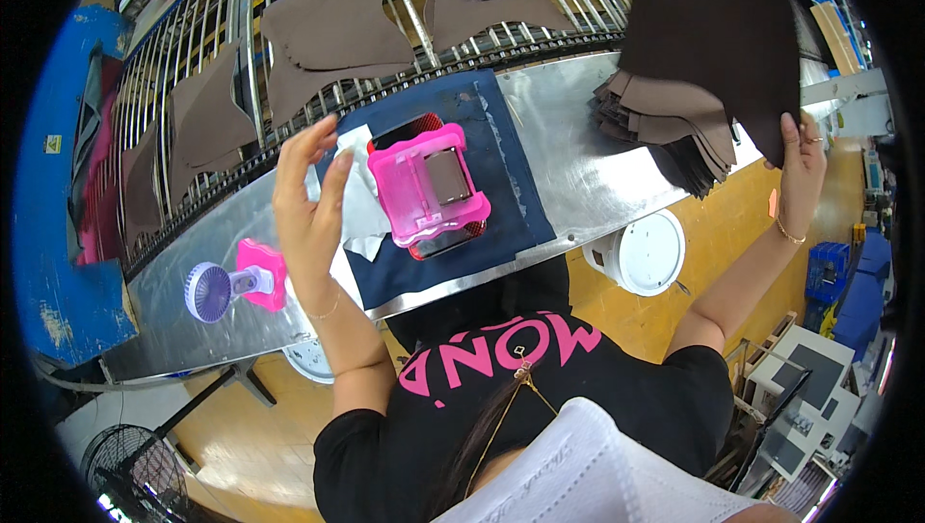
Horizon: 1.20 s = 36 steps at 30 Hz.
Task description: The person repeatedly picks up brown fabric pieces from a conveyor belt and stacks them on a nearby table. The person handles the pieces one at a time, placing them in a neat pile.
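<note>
My right hand (800, 171) is closed on the lower edge of a large dark brown cut piece of leather-like sheet (718, 26), thumb on its near side. The piece hangs raised over a stack of similar brown pieces (670, 104) at the right end of the metal table. My left hand (310, 190) is up in the air with thumb and fingers apart, nothing visible in it. Close to its right are crumpled white paper (361, 210) and a pink plastic holder (409, 186) with a brown square on top. The holder rests on a red mesh basket (448, 241).
Dark blue cloth (515, 214) covers part of the metal table (568, 171). A small purple fan (207, 292) on a pink base stands at left. Behind, a rod conveyor (337, 104) carries several brown pieces (337, 22). A lidded white bucket (647, 253) stands below the table edge.
</note>
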Each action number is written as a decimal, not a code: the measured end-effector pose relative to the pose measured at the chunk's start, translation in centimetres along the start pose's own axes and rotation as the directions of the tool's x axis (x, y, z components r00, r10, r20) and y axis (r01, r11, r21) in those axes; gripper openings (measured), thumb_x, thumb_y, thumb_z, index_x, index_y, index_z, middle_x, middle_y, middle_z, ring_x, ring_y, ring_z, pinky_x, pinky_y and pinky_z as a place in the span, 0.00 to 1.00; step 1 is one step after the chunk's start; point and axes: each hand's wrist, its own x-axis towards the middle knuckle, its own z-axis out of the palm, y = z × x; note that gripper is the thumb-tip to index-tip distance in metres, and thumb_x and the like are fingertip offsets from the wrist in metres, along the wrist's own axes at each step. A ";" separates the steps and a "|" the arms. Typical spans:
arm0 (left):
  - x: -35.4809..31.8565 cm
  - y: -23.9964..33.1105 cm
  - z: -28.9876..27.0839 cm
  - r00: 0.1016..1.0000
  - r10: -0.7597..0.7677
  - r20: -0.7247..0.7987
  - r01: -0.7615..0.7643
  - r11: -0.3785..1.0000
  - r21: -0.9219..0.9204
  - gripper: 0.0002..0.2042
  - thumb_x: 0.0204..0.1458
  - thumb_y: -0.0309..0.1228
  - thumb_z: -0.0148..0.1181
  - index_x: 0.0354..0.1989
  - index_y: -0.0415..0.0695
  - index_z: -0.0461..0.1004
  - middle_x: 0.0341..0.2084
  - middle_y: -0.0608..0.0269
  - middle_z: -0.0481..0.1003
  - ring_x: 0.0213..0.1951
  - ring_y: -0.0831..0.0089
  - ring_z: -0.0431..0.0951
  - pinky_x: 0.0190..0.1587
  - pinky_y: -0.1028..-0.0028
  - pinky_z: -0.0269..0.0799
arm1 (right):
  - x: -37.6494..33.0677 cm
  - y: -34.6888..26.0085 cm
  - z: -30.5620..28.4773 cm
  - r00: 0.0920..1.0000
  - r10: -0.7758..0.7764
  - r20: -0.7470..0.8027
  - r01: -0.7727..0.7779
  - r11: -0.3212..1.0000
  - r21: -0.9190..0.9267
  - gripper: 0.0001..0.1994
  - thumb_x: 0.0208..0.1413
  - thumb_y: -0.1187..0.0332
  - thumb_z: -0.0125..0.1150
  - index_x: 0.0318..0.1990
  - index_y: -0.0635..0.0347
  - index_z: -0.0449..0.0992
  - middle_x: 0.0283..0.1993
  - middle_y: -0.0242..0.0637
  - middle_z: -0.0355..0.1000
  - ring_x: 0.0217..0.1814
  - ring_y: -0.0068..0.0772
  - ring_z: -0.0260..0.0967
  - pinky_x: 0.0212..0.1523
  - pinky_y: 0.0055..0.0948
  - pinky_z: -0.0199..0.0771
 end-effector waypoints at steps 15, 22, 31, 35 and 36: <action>-1.7 1.2 -8.4 0.919 -0.317 -0.236 0.243 0.924 -0.297 0.07 0.56 0.30 0.60 0.38 0.39 0.75 0.16 0.70 0.69 0.17 0.83 0.66 0.19 0.84 0.56 | -7.6 -10.8 23.6 0.732 -0.541 0.413 0.218 0.761 0.611 0.14 0.52 0.68 0.67 0.41 0.64 0.71 0.21 0.26 0.57 0.23 0.14 0.48 0.21 0.16 0.54; -4.3 1.1 -12.5 0.918 -0.206 -0.340 0.233 0.972 0.039 0.06 0.55 0.28 0.62 0.34 0.39 0.76 0.16 0.74 0.67 0.19 0.89 0.61 0.20 0.86 0.52 | -10.7 -12.0 26.6 0.638 -0.632 0.441 0.373 0.754 0.541 0.13 0.49 0.65 0.69 0.32 0.61 0.71 0.19 0.41 0.66 0.17 0.36 0.64 0.21 0.26 0.64; -4.5 -0.5 -11.4 0.933 -0.264 -0.246 0.282 0.959 0.040 0.04 0.56 0.25 0.59 0.32 0.38 0.74 0.17 0.74 0.65 0.18 0.89 0.62 0.19 0.85 0.54 | -10.8 -10.2 25.6 0.553 -0.748 0.367 0.581 0.662 0.474 0.07 0.48 0.69 0.67 0.33 0.58 0.75 0.21 0.42 0.70 0.20 0.43 0.68 0.21 0.32 0.66; -4.6 -1.3 -9.5 0.943 -0.315 -0.107 0.310 0.949 -0.061 0.04 0.56 0.24 0.59 0.32 0.37 0.73 0.18 0.73 0.65 0.18 0.88 0.64 0.18 0.84 0.55 | -10.3 -8.4 23.7 0.538 -0.750 0.385 0.584 0.660 0.473 0.09 0.46 0.74 0.65 0.38 0.57 0.78 0.27 0.41 0.75 0.25 0.42 0.72 0.26 0.32 0.70; -4.6 -1.5 -8.7 0.943 -0.323 -0.077 0.315 0.944 -0.096 0.05 0.56 0.24 0.59 0.30 0.37 0.73 0.18 0.73 0.65 0.17 0.87 0.65 0.18 0.84 0.56 | -10.2 -7.9 23.0 0.547 -0.727 0.416 0.581 0.687 0.436 0.10 0.46 0.77 0.64 0.38 0.57 0.79 0.31 0.40 0.77 0.28 0.42 0.74 0.29 0.31 0.73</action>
